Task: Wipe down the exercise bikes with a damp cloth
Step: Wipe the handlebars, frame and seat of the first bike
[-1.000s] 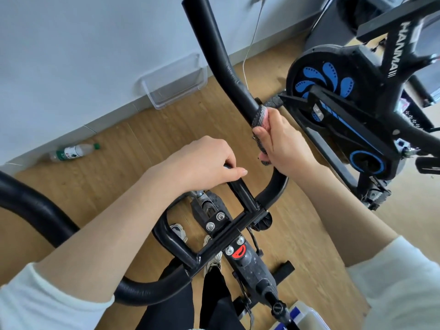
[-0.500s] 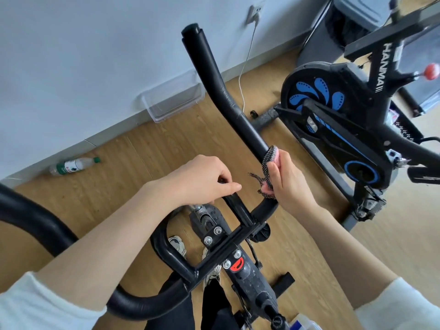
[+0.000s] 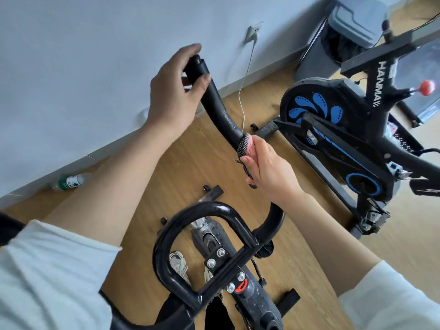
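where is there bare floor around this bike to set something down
Bare wood floor lies between the left forearm, the raised handlebar and the wall. Another patch sits right of the right forearm, near the second bike. Under the loop bar it is crowded with bike frame and shoes.

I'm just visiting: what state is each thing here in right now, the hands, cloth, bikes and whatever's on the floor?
Left hand: curled round the far end of the handlebar.
Right hand: gripping the cloth against the bar.
Cloth: wrapped round the handlebar, midway along.
Second bike: upright, untouched.
Bottle: lying on its side on the floor.
Cable: plugged into the wall socket.
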